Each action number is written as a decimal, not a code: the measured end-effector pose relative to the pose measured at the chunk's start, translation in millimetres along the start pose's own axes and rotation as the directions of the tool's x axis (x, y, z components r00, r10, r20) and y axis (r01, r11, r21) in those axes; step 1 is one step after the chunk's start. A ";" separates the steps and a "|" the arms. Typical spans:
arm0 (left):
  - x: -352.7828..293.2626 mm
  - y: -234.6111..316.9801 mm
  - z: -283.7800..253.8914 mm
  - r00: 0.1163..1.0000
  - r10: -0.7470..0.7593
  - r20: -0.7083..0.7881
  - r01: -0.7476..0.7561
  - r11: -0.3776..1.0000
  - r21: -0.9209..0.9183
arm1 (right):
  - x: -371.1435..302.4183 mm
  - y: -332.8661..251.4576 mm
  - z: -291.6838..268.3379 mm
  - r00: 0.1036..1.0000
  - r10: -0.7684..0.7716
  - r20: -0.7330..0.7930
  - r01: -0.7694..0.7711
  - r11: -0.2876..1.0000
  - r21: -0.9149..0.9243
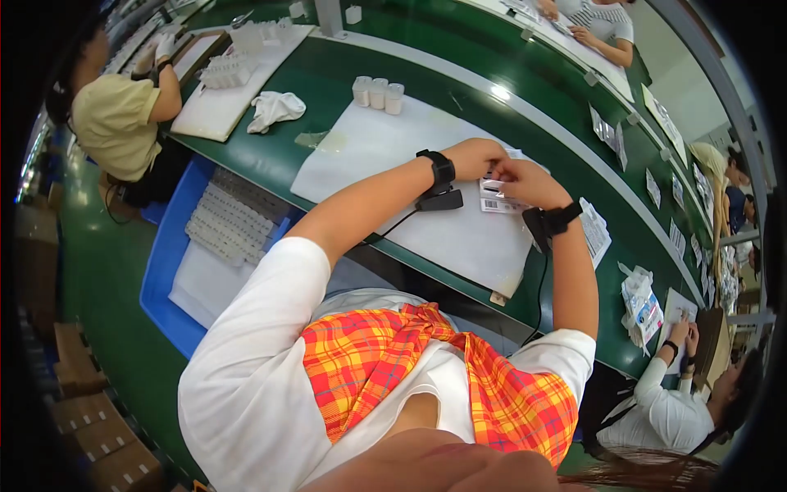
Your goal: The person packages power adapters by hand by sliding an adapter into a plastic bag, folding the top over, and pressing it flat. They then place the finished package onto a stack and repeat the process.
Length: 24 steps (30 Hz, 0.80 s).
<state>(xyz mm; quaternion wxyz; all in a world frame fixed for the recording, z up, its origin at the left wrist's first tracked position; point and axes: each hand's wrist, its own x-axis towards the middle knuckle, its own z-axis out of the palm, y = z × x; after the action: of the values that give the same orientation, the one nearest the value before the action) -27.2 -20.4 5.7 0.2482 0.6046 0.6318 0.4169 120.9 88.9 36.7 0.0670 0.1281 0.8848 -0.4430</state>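
My left hand (pixel 477 158) and right hand (pixel 534 184) nearly meet over a white board (pixel 467 246) on a green workbench (pixel 328 127), fingers bent inward and mostly closed. The fingertips crowd together and partly hide one another, so I cannot tell whether either hand has a firm hold. A white printed packet (pixel 495 202) lies just beneath my right fingers, its upper part covered by them (the print is too small to make out). Beyond my left hand and to its left, three small jars (pixel 378 95) stand in a row, whitish, their contents unclear. Farther left and nearer my body, a blue tub (pixel 156 279) holds pale molded trays (pixel 228 223), its right part hidden behind my sleeve (pixel 254 328). Printed sheets (pixel 597 234) lie just right of my right wrist.
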 end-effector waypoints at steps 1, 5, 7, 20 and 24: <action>4.8 -9.6 -2.7 0.993 0.090 0.081 -0.098 0.990 0.097 | 1.0 -4.7 4.6 1.000 -0.005 0.017 0.005 1.000 0.000; 17.6 -24.4 -7.0 0.910 0.238 0.338 -0.332 0.909 0.253 | -16.5 -7.4 19.3 0.998 -0.041 -0.052 0.025 0.958 -0.287; 19.2 -17.2 -8.9 0.858 0.230 0.460 -0.378 0.888 0.261 | -34.3 -0.2 25.2 0.977 -0.202 0.063 0.211 0.935 -0.285; -16.8 13.0 4.6 0.973 0.121 0.197 -0.199 0.873 0.445 | -7.0 -120.2 -11.4 0.996 -0.057 -0.073 0.024 0.920 -0.391; -15.8 8.0 12.1 0.979 0.166 0.115 -0.188 0.957 0.220 | 123.2 -135.2 4.8 0.975 -0.175 -0.138 0.095 0.886 -0.454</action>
<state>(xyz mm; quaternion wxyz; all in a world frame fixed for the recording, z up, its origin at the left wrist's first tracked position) -10.5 -33.6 2.9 0.1680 0.7024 0.6066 0.3323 -35.8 28.0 108.9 -0.0146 0.0858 0.9716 -0.2199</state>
